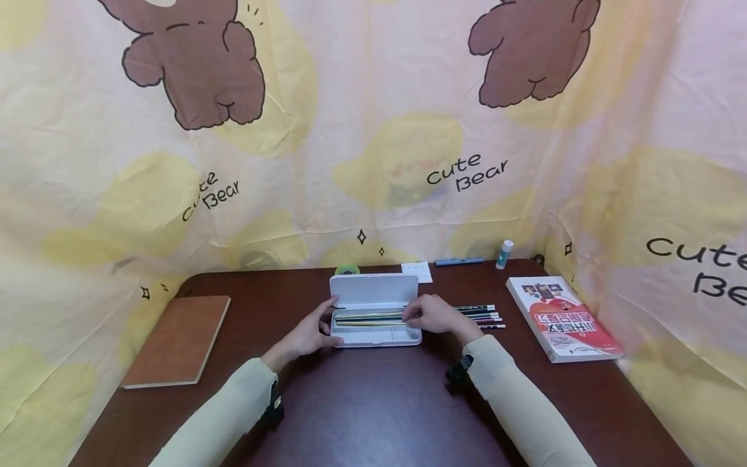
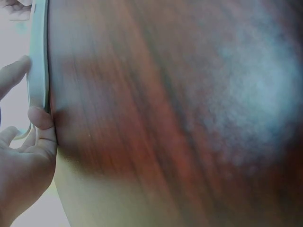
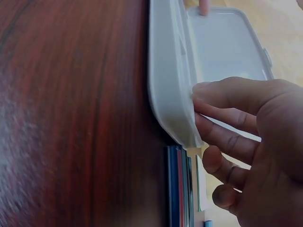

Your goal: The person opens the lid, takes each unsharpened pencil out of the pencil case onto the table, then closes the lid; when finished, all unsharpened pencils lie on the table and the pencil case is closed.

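Note:
A white pencil case (image 1: 373,336) stands with its lid (image 1: 373,290) raised on the dark table. Several pencils (image 1: 367,319) lie lengthwise inside it. My left hand (image 1: 308,332) grips the case's left end, thumb at the front corner and fingers up by the lid. At the right end, my right hand (image 1: 436,314) reaches over the rim with curled fingers and pinches the pencils' right ends. In the right wrist view its fingertips dip behind the case wall (image 3: 170,94) and are partly hidden. More pencils (image 1: 481,316) lie just right of the case, partly behind my right hand.
A brown notebook (image 1: 177,340) lies on the left, a red-and-white book (image 1: 563,318) on the right. Along the back are green tape (image 1: 347,269), a white paper (image 1: 417,271), a blue pen (image 1: 459,261) and a glue stick (image 1: 504,254). A printed curtain (image 1: 362,162) hangs behind.

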Tool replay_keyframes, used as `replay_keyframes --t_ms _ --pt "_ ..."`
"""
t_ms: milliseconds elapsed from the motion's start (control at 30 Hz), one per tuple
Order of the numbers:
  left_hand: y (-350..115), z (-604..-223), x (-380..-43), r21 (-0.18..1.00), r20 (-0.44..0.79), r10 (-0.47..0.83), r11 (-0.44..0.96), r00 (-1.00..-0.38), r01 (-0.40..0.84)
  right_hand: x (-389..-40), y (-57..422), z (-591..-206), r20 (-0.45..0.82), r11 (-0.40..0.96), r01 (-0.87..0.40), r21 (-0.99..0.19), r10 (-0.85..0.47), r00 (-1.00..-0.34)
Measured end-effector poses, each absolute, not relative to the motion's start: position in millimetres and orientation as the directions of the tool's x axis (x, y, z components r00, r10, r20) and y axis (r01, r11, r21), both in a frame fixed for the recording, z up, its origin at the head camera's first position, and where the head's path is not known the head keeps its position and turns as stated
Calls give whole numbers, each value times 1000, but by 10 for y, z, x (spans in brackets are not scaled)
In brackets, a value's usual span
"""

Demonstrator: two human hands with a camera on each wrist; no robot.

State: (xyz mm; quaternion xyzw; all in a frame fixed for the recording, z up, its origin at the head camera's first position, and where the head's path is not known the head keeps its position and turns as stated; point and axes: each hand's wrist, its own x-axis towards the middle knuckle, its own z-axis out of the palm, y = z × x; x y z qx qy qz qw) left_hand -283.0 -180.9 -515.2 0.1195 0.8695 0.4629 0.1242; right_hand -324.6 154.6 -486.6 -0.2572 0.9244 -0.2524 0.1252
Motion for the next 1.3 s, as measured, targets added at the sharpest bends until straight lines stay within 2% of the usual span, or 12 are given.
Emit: replay_keyframes --t_ms 533,867,1300 --pt "-1805 -5128 -2829 840 -100 315 536 -944 90 -3248 1460 -4887 -120 761 -408 -505 -529 -840" --pt "-1796 -5129 -2806 840 -109 319 536 -941 85 -3228 1443 -4872 -133 756 -385 -529 -522 -843" --pt "-1796 -5137 -2807 840 -103 326 535 -940 94 -3234 1548 -4855 -53 722 -439 -535 -547 -835"
